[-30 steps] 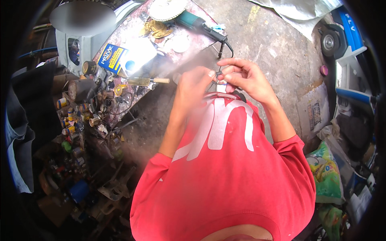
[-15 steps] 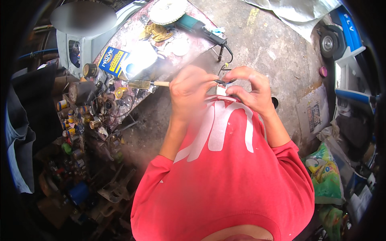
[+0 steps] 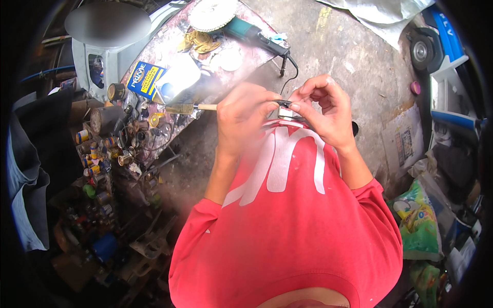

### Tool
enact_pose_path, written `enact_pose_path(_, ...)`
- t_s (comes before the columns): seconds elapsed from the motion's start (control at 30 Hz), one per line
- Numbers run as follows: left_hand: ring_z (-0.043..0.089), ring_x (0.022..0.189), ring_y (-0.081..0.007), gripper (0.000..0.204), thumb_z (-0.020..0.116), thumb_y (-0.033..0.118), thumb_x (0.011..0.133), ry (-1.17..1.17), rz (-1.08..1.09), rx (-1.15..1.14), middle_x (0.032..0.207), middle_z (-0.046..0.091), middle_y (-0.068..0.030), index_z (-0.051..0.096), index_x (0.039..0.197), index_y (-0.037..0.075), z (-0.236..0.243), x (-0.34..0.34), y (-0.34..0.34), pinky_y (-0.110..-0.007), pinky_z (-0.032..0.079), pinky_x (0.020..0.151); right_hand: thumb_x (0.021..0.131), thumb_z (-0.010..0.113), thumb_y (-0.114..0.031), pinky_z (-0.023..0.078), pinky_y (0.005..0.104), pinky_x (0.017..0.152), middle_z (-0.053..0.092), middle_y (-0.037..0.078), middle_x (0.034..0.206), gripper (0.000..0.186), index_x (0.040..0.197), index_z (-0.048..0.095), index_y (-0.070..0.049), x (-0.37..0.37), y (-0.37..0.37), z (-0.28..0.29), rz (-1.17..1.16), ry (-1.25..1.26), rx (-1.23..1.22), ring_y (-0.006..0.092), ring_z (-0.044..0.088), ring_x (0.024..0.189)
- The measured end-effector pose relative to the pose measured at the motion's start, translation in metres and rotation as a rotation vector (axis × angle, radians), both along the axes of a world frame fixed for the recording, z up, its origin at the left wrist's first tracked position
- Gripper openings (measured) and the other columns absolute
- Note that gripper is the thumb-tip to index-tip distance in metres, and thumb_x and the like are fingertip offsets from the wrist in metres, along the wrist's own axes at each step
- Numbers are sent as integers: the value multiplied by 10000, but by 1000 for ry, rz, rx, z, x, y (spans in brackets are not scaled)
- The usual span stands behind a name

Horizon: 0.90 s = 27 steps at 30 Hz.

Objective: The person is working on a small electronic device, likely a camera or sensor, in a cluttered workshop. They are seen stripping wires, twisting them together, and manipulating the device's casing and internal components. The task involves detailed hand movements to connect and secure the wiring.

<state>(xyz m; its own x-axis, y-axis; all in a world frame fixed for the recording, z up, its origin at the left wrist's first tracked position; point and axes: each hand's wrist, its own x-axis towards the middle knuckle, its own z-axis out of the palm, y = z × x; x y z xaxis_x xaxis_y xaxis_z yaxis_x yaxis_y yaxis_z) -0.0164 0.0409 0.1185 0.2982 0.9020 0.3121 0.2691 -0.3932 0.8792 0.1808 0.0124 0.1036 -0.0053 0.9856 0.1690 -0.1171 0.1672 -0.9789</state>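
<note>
Black cord [image 3: 283, 103] between left hand [image 3: 240, 115] and right hand [image 3: 327, 114], before red shirt [image 3: 292, 215]. Left: thumb and fingers pinched on cord. Right: thumb and finger likewise clamped. Small white piece [image 3: 285, 114] just below. Left of hands, wooden-handled brush [image 3: 205, 107]; farther, green grinder [image 3: 244, 30] on cluttered table [image 3: 258, 21].

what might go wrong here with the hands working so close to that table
The small dark piece is held only at the fingertips of the left hand and right hand, so it could slip and drop.

The brush has its handle jutting past the table edge near the left hand; a bump might knock it off.

The cord hangs from the grinder toward the hands, so a tug could perhaps shift the tool.
</note>
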Motion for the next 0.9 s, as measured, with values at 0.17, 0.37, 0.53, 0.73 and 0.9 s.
enact_pose_path(0.17, 626, 811, -172, 76, 688, 36, 881, -13, -24, -73, 872, 672, -90, 712, 914, -28, 4, 3, -2, -289, 494, 735, 861, 686, 23, 517, 240, 698, 660, 47, 892, 170, 1015, 613, 29, -2, -3, 0, 66, 192, -156, 86, 627, 798)
enact_pose_path(0.37, 625, 792, -168, 75, 680, 38, 886, 14, 15, -97, 859, 665, -95, 689, 882, -36, 8, 6, -3, -288, 491, 717, 904, 659, -29, 534, 251, 723, 689, 51, 926, 132, 1024, 679, 23, -2, -6, 2, 81, 75, -213, 103, 658, 832)
enact_pose_path(0.53, 627, 727, -179, 64, 693, 35, 862, 83, 59, 2, 808, 650, -97, 689, 864, -29, 10, 9, -3, -292, 486, 672, 842, 694, -28, 533, 266, 705, 703, 75, 905, 170, 1009, 696, 6, 3, -4, 11, 91, -150, -98, 138, 683, 802)
enact_pose_path(0.73, 631, 696, -221, 41, 696, 12, 832, 223, 2, -19, 799, 645, -97, 695, 863, -14, 15, 9, -5, -317, 487, 636, 733, 699, -27, 511, 348, 625, 667, 101, 803, 181, 914, 699, -32, 8, 1, 20, 35, -653, 160, 263, 658, 693)
enact_pose_path(0.9, 640, 703, -225, 60, 699, -17, 807, 226, -65, 26, 805, 647, -92, 703, 866, -6, 12, 7, -3, -325, 496, 635, 795, 720, -63, 513, 318, 700, 685, 122, 787, 99, 859, 688, 5, 9, 4, 31, 134, -701, 28, 230, 687, 747)
